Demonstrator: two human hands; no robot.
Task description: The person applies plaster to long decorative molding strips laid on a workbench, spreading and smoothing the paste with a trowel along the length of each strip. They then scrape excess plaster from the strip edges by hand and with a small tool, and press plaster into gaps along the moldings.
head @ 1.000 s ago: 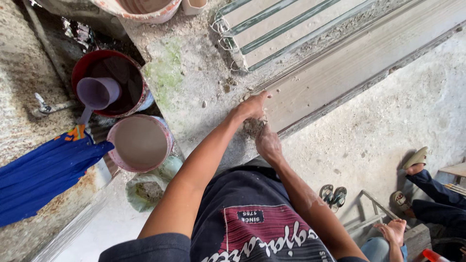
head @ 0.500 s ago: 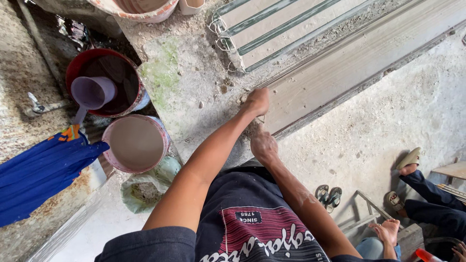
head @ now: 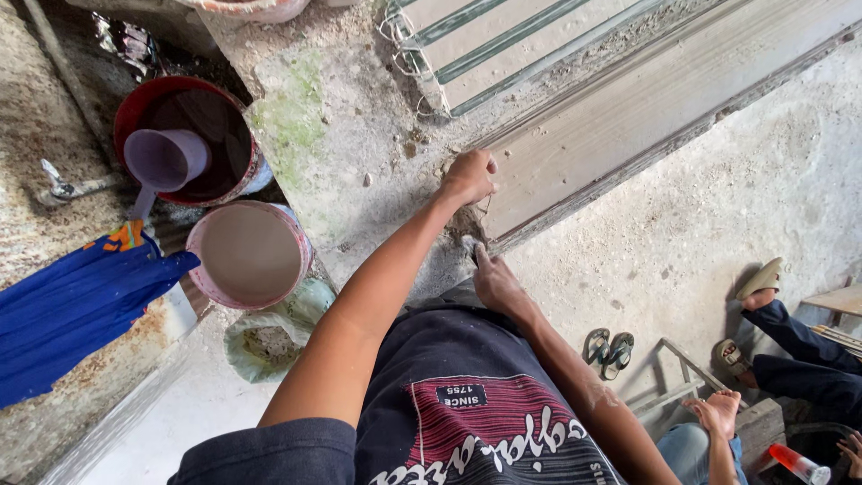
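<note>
Grey mortar (head: 467, 235) sits at the end of the concrete ledge (head: 628, 117), where your left hand (head: 469, 176) is curled into a fist above it. Your right hand (head: 496, 283) pokes an extended finger into that patch. Two buckets (head: 251, 256) stand well to the left.

Take the frame (head: 628, 117) as your landmark: your left hand (head: 469, 177) rests at its near left corner, your right hand (head: 494, 283) just below, two buckets (head: 247, 256) well left, sandals (head: 607, 350) below it.
</note>
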